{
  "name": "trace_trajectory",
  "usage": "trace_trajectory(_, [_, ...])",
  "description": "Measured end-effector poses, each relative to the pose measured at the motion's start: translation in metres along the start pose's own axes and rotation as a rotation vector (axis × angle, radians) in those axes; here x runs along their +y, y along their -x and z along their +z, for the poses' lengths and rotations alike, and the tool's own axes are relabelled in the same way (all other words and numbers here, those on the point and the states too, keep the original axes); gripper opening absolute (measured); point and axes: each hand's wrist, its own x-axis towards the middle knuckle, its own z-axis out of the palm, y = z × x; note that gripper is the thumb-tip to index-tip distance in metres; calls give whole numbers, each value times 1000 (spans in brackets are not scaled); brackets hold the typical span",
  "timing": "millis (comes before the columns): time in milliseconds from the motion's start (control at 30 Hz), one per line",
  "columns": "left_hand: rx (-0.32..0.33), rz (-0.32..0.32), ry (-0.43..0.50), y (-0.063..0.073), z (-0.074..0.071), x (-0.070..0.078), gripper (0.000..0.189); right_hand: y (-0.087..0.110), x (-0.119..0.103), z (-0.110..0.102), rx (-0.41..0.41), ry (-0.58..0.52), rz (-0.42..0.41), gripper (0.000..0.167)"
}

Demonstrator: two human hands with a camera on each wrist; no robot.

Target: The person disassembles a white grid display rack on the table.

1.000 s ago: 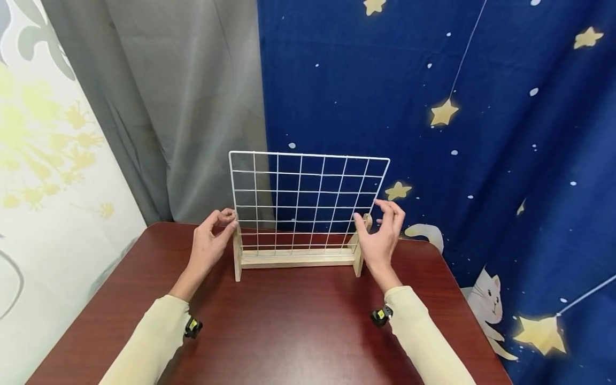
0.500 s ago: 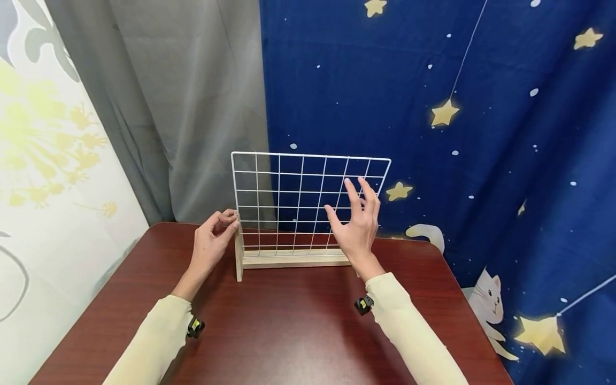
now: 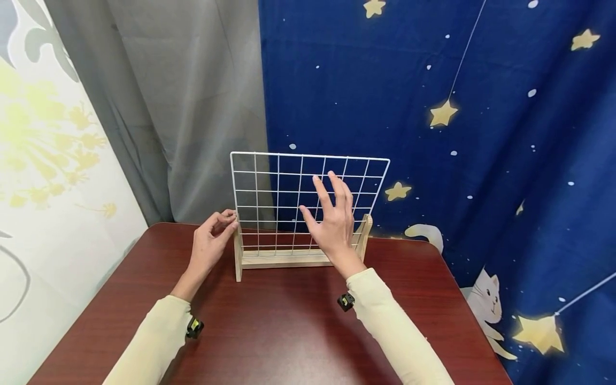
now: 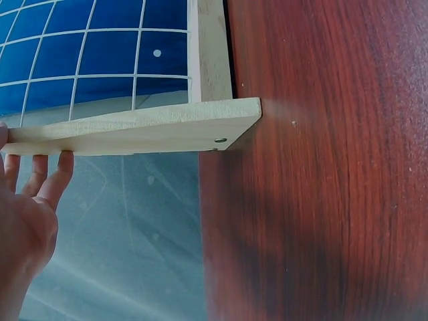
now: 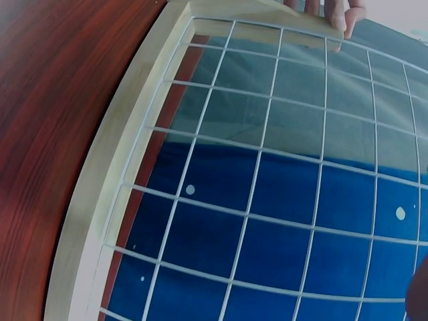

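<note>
A white wire grid panel [image 3: 308, 155] stands upright in a pale wooden stand [image 3: 284, 261]. At the left, my left hand [image 3: 209, 238] pinches the upper end of the stand's left side piece [image 4: 134, 130], thumb on one face and fingers against the other. My right hand [image 3: 334, 222], fingers spread and straight, is held in front of the grid's right half and covers part of it. Nothing is in its palm. The right side piece [image 3: 367, 230] shows just beyond it. In the right wrist view, left-hand fingertips [image 5: 338, 17] grip the far end of the wood.
The stand sits toward the back of a reddish-brown table [image 3: 284, 331]. Behind it hang a grey curtain [image 3: 212, 107] and a blue one [image 3: 346, 96] with stars. A pale patterned curtain [image 3: 58, 240] hangs on the left.
My right hand has come off the right side of the stand and moved left across the front of the grid, its fingers spreading. The left hand keeps its hold.
</note>
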Motion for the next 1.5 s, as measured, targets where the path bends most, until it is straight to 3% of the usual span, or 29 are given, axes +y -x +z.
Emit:
trace_trajectory(267, [16, -7, 30, 4, 3, 24, 13, -3, -14, 10, -78, 114, 61, 81])
trace_trajectory(533, [46, -24, 8, 4, 8, 9, 13, -3, -22, 24, -152, 161, 82, 81])
trace_trajectory(700, [44, -3, -16, 8, 8, 20, 14, -1, -23, 32, -167, 202, 72, 79])
trace_trajectory(967, [38, 1, 14, 10, 8, 38, 14, -1, -22, 44, -64, 213, 34, 74])
trace_trajectory(1100, [46, 3, 20, 10, 9, 37, 14, -3, -22, 47, 3, 200, 27, 69])
trace_trajectory(1500, [63, -8, 53, 10, 9, 27, 13, -9, -18, 49, 87, 183, 13, 53])
